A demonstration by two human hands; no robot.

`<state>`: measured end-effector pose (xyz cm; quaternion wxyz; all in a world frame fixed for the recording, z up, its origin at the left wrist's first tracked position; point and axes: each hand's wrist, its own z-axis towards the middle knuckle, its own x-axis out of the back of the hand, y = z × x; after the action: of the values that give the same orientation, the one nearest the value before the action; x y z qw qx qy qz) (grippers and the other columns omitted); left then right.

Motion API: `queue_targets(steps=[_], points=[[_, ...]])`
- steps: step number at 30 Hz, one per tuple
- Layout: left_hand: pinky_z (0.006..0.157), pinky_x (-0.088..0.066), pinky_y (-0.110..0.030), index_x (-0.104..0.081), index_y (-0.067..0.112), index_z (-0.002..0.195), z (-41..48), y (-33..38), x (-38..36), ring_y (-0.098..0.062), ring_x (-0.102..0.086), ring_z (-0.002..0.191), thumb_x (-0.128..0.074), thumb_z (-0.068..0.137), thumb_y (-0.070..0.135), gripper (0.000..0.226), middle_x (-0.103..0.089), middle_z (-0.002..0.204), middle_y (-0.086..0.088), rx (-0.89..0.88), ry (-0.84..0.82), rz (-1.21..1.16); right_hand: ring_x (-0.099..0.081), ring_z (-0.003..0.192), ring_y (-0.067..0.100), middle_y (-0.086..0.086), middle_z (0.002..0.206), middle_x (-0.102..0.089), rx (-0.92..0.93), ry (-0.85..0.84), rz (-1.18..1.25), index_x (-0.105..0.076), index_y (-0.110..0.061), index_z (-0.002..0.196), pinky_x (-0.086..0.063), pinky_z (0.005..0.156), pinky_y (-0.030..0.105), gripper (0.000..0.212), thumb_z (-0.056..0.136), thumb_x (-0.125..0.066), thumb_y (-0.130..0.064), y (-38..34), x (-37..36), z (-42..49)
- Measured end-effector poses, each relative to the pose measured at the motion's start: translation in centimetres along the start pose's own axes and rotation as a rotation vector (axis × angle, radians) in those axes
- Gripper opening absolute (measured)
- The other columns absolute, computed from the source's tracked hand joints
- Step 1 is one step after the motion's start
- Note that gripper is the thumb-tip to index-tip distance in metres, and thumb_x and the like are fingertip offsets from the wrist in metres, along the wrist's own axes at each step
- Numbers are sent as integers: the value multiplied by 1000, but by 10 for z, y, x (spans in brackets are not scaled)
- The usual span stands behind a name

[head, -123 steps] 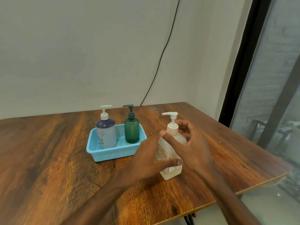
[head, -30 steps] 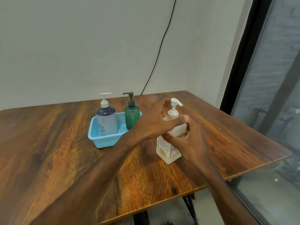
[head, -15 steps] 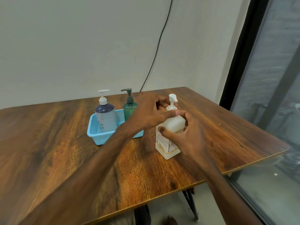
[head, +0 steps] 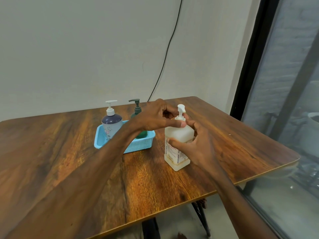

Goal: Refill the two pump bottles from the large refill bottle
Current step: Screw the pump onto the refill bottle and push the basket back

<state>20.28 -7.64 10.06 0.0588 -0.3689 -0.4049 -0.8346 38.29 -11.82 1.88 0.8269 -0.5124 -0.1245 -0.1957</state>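
The large refill bottle [head: 177, 135], white and square with a white pump, stands upright on the wooden table [head: 69, 169]. My right hand [head: 198, 147] grips its body from the right side. My left hand [head: 155, 116] pinches the collar at the base of its pump. Behind my left arm a light blue basket [head: 138, 145] holds the two pump bottles: a grey one with a dark top and white pump [head: 111, 123], and a green one with a dark pump [head: 137, 109], whose lower part my left hand hides.
A black cable [head: 165, 54] runs down the wall to the table's back edge. The table's right edge [head: 259, 173] is close to the refill bottle, with a dark-framed window [head: 255, 57] beyond it.
My left hand has shifted from the bottle's body up to the pump collar. The pump spout has turned from pointing left to pointing right. The bottle stays in place.
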Motion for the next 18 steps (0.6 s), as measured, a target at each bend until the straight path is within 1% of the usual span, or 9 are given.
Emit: queue_targets(steps=[5,6,8,9,10,12,13,15,18], points=[[64,-43,-29,-74,52,81,0,2,2,-8,-53,65,-80,89,26,29,-66,70,12,-3,-26,55,-66,91,2,-15,113,-65,5,-6,-2,-54,-32,128,-61,71,30,77,61,-89,-49,1,1,2],[62,-43,-31,-74,52,81,0,3,0,-8,-53,64,-80,89,28,26,-66,69,13,-3,-10,80,-66,92,2,-14,115,-66,-1,-22,5,-54,-32,129,-60,71,28,77,63,-89,-48,1,2,4],[63,-45,-42,-76,48,90,-2,0,-7,-15,-57,67,-80,87,40,9,-70,74,11,25,67,111,-66,96,3,-12,118,-66,-11,-59,26,-52,-33,133,-59,72,26,78,65,-88,-47,2,6,6],[64,-46,-42,-78,43,96,-4,-3,-13,-16,-60,69,-81,85,45,11,-72,78,10,44,130,117,-66,98,4,-12,120,-66,-17,-71,37,-51,-34,135,-59,75,27,80,65,-87,-48,3,8,5],[62,-46,-36,-79,36,100,-6,-5,-19,-11,-61,69,-83,83,46,20,-73,80,10,60,196,120,-66,101,4,-12,121,-66,-16,-72,41,-51,-34,136,-59,78,27,82,65,-87,-50,4,9,3],[60,-43,-14,-78,24,103,-10,-7,-29,3,-62,69,-87,78,45,34,-71,80,15,86,315,186,-63,107,2,-12,123,-65,-20,-61,27,-50,-32,137,-58,86,29,87,62,-89,-51,10,10,-4],[60,-46,-11,-77,20,103,-11,-6,-33,6,-64,70,-88,77,44,37,-70,82,16,96,366,220,-63,109,1,-12,125,-64,-31,-58,18,-48,-31,138,-58,90,31,92,59,-89,-54,13,11,-8],[59,-53,-13,-75,19,100,-13,-6,-40,2,-68,72,-89,74,46,40,-73,83,13,118,461,234,-62,112,2,-14,127,-63,-58,-74,-10,-44,-30,141,-57,94,34,102,54,-89,-60,16,12,-17],[58,-54,-17,-74,17,94,-11,-6,-50,-6,-68,67,-89,73,48,41,-73,79,8,143,544,203,-60,108,0,-22,121,-58,-34,-73,-32,-40,-34,141,-54,85,24,102,56,-88,-63,15,3,-26]])
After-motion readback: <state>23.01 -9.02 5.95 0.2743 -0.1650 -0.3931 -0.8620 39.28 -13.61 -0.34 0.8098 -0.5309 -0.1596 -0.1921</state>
